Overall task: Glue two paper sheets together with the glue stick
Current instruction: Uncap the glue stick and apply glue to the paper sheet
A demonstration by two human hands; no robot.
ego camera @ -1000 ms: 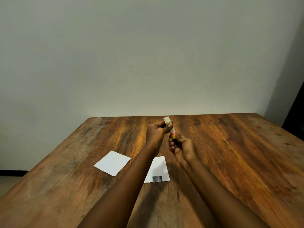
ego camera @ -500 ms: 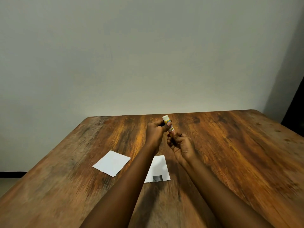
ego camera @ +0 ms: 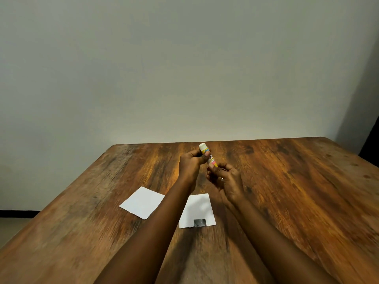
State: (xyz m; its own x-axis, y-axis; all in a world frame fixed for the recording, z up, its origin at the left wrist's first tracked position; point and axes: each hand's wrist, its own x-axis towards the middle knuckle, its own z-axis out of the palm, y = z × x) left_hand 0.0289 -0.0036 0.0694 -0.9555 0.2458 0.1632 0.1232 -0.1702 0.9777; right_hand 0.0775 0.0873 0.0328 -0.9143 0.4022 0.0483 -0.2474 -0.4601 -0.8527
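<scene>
Above the two white paper sheets (ego camera: 196,210), my left hand (ego camera: 189,166) grips the glue stick (ego camera: 207,156) near its cap, my right hand (ego camera: 225,181) its base; next I'd pull the cap off, I judge.

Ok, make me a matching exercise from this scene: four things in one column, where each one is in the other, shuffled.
Things:
1. glue stick
2. left paper sheet
3. right paper sheet
4. right hand

Places:
A. flat on the table, partly hidden by the left forearm
B. gripping the stick's lower end
C. held in the air by both hands
D. flat on the table, fully in view

Pairs: 1-C, 2-D, 3-A, 4-B
</scene>
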